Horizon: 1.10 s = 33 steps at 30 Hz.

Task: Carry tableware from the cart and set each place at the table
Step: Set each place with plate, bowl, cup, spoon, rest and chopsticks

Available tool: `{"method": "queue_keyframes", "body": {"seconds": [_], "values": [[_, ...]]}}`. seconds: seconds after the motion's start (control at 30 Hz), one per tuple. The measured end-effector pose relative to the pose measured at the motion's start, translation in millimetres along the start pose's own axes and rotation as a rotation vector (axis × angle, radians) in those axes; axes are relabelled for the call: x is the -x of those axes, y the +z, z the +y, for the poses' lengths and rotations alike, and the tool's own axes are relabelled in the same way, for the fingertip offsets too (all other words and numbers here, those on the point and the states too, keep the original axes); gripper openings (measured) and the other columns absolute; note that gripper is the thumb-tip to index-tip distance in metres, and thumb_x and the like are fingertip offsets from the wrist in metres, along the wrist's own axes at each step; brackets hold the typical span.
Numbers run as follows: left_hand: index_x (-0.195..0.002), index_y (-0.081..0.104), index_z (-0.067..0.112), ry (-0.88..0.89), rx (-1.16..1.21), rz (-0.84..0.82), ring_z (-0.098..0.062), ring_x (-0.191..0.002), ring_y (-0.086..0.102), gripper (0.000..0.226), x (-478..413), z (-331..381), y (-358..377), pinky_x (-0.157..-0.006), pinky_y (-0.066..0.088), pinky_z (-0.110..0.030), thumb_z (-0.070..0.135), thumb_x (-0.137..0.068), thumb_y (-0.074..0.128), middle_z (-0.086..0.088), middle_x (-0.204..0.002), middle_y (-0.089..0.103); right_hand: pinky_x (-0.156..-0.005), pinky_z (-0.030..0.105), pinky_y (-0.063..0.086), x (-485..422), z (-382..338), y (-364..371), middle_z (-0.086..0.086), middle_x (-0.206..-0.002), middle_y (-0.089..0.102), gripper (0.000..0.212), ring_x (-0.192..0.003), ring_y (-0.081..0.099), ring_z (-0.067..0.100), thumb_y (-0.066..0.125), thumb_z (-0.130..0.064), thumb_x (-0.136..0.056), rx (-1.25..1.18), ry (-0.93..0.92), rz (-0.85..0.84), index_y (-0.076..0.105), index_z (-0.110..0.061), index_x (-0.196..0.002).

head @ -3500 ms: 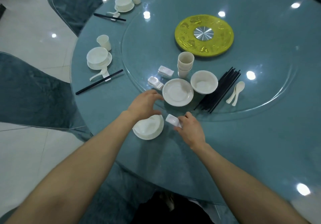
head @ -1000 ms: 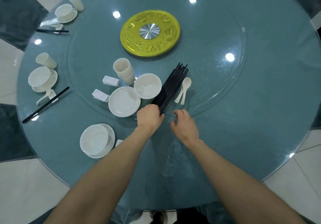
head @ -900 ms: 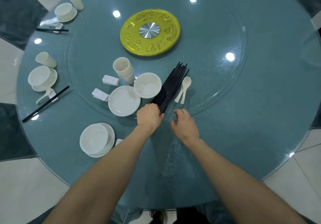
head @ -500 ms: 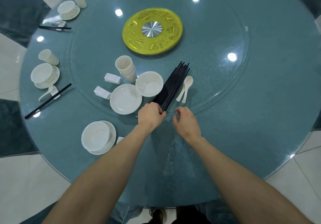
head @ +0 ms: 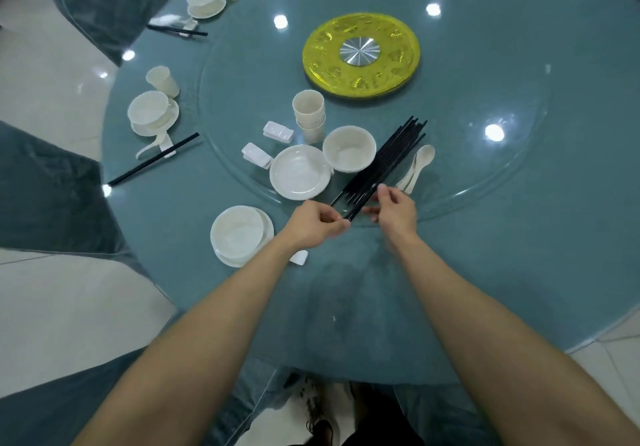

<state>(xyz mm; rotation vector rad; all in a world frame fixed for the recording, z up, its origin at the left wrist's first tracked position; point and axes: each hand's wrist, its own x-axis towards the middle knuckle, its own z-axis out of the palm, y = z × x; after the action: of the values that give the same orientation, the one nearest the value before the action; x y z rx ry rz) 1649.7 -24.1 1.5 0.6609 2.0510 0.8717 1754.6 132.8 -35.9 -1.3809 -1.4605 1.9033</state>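
Observation:
A bundle of black chopsticks (head: 391, 154) lies slanted on the glass turntable (head: 485, 182). My left hand (head: 317, 224) pinches the near ends of a few of them. My right hand (head: 394, 208) holds the sticks just beyond that, between thumb and forefinger. Left of the bundle are a white bowl (head: 349, 147), a white plate (head: 299, 172), stacked cups (head: 309, 116) and two chopstick rests (head: 278, 131). Two white spoons (head: 419, 165) lie to its right. The nearest place has a bowl on a plate (head: 240, 234) and a rest (head: 299, 257) half hidden by my left forearm.
A yellow disc (head: 362, 54) marks the centre of the round blue table (head: 519, 272). Set places with bowl, cup, spoon and chopsticks lie at the left (head: 152, 113) and far left (head: 206, 0). Covered chairs (head: 45, 186) stand along the left side.
My left hand has drawn back a little toward me with the near ends of some chopsticks. My right hand has moved up onto the sticks. The view has shifted right.

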Motion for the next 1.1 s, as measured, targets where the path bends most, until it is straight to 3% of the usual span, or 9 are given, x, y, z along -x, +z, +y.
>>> {"method": "queue_keyframes", "body": {"seconds": [0.1, 0.27, 0.43, 0.6, 0.77, 0.97, 1.1], "values": [[-0.087, 0.078, 0.011, -0.033, 0.016, -0.055, -0.008, -0.062, 0.064, 0.024, 27, -14, -9, -0.061, 0.049, -0.019, 0.034, -0.092, 0.083, -0.003, -0.078, 0.079, -0.052, 0.029, 0.049, 18, 7, 9, 0.010, -0.086, 0.073, 0.020, -0.061, 0.070, 0.018, 0.064, -0.023, -0.106, 0.010, 0.002, -0.025, 0.069, -0.004, -0.106], [-0.092, 0.078, 0.011, -0.109, -0.038, -0.129, -0.003, -0.065, 0.068, 0.031, 67, -48, -21, -0.056, 0.047, -0.014, 0.040, -0.086, 0.087, 0.001, -0.080, 0.080, -0.055, 0.030, 0.051, 57, 29, 31, 0.010, -0.078, 0.072, 0.020, -0.061, 0.066, 0.018, 0.070, -0.021, -0.102, 0.089, 0.006, -0.073, 0.069, -0.001, -0.103], [-0.098, 0.080, 0.017, -0.116, 0.048, -0.059, -0.010, -0.070, 0.072, 0.024, 96, -89, -30, -0.050, 0.043, -0.013, 0.039, -0.089, 0.085, -0.001, -0.085, 0.081, -0.057, 0.032, 0.052, 93, 61, 58, 0.010, -0.072, 0.072, 0.019, -0.062, 0.067, 0.020, 0.068, -0.021, -0.103, 0.171, 0.009, -0.119, 0.069, -0.005, -0.094], [-0.090, 0.080, 0.012, -0.133, -0.001, -0.111, -0.003, -0.055, 0.057, 0.022, 113, -123, -30, -0.053, 0.042, -0.014, 0.034, -0.091, 0.084, 0.008, -0.065, 0.069, -0.058, 0.031, 0.052, 114, 88, 77, 0.012, -0.073, 0.072, 0.015, -0.060, 0.065, 0.019, 0.069, -0.020, -0.102, 0.245, 0.052, -0.176, 0.072, -0.006, -0.098], [-0.084, 0.073, -0.001, -0.171, -0.061, -0.118, -0.010, -0.064, 0.046, 0.038, 125, -159, -21, -0.064, 0.039, -0.029, 0.036, -0.091, 0.081, 0.000, -0.069, 0.057, -0.056, 0.030, 0.051, 125, 119, 85, 0.008, -0.079, 0.077, 0.013, -0.058, 0.070, 0.014, 0.069, -0.020, -0.102, 0.318, 0.145, -0.226, 0.073, -0.011, -0.094], [-0.059, 0.065, 0.021, -0.211, -0.163, -0.107, -0.001, -0.050, 0.044, 0.037, 122, -177, -15, -0.054, 0.038, -0.019, 0.034, -0.088, 0.084, 0.014, -0.052, 0.054, -0.045, 0.020, 0.045, 131, 132, 84, 0.011, -0.086, 0.079, 0.014, -0.056, 0.072, 0.015, 0.064, -0.016, -0.105, 0.404, 0.153, -0.282, 0.074, -0.011, -0.095], [-0.067, 0.072, 0.028, -0.217, -0.228, -0.061, -0.005, -0.066, 0.063, 0.025, 118, -181, -9, -0.062, 0.045, -0.022, 0.038, -0.083, 0.089, 0.011, -0.069, 0.071, -0.046, 0.017, 0.045, 129, 136, 79, 0.009, -0.102, 0.078, 0.014, -0.053, 0.071, 0.010, 0.066, -0.021, -0.104, 0.521, 0.096, -0.265, 0.073, -0.010, -0.110]]}}
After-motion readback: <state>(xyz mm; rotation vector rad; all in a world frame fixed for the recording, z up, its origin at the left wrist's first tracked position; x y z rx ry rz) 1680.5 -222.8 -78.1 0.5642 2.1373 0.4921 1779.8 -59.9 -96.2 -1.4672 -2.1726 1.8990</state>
